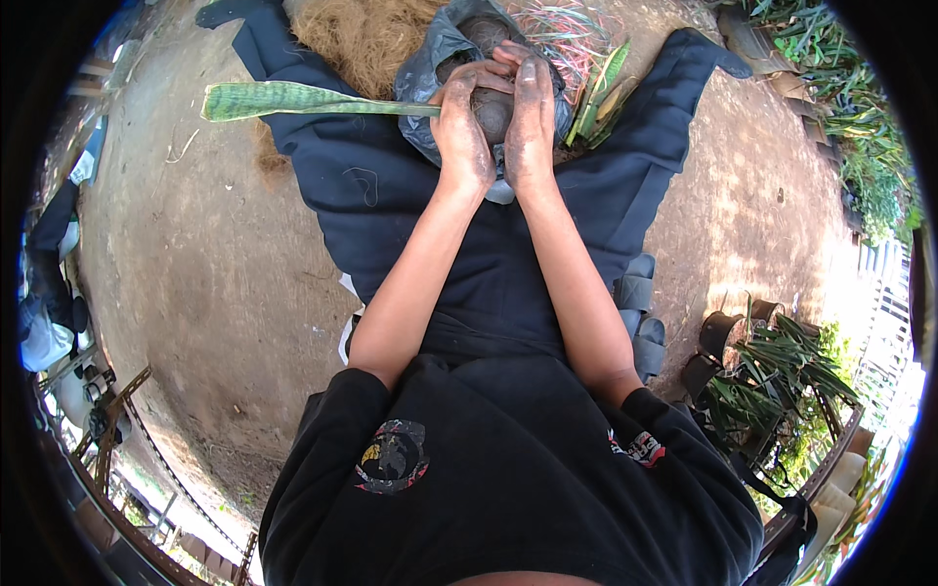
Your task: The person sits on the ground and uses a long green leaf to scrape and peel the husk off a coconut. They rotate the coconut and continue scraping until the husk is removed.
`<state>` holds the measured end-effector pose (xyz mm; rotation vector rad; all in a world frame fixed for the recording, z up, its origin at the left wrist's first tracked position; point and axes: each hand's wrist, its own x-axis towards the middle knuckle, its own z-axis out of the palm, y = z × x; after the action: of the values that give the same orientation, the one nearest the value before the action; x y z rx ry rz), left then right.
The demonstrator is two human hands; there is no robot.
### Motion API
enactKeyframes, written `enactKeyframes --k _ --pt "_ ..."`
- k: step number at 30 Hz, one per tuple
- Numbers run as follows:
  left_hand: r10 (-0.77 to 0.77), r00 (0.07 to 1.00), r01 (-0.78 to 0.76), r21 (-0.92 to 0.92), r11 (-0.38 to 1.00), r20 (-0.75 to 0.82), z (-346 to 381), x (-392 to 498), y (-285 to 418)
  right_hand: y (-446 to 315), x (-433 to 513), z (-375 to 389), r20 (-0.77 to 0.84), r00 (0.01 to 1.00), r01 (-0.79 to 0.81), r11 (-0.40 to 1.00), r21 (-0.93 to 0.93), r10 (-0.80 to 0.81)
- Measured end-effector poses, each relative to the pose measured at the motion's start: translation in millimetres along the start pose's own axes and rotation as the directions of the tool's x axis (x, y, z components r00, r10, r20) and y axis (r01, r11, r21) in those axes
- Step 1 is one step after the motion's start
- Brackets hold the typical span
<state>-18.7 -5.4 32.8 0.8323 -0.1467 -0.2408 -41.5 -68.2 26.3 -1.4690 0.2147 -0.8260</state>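
Note:
My left hand [462,124] and my right hand [531,121] are cupped around a dark, soil-coloured ball [492,115], palms pressed to its sides and fingers meeting over its far side. Both hands are smeared with soil. A mottled snake plant leaf [293,101] sticks out sideways to the left from beneath my left hand; its inner end is hidden, so I cannot tell whether it is set in the ball. Under my hands lies a dark plastic bag [419,77], with another round brown ball [484,33] in its mouth.
Coconut fibre [359,44] is heaped left of the bag. Tangled pink and white plastic strings [560,33] and cut snake plant leaves [602,91] lie to its right. Sandals [636,286] rest beside my right hip. Potted plants [722,337] stand at the right on bare ground [198,242].

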Motion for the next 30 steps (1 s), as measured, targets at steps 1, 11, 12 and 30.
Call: enactKeyframes --k 1,11,12,30 --pt "0.038 0.999 -0.038 0.023 0.999 0.002 0.8 -0.1 -1.8 -1.5 -0.4 0.1 -0.001 1.000 -0.029 0.998 0.055 0.029" --pt "0.365 0.930 -0.309 0.441 0.843 -0.047 -8.7 6.8 -16.1 -21.3 -1.0 1.6 0.104 0.968 -0.246 0.936 0.250 0.226" --pt "0.361 0.930 -0.296 0.443 0.846 -0.068 -9.1 6.9 -17.1 -20.3 -1.6 1.1 0.072 0.963 -0.268 0.944 0.194 0.259" --pt "-0.126 0.990 0.128 0.036 0.991 -0.063 9.2 0.2 -5.7 -8.0 4.3 -6.4 -0.059 0.995 -0.085 0.996 -0.037 0.083"
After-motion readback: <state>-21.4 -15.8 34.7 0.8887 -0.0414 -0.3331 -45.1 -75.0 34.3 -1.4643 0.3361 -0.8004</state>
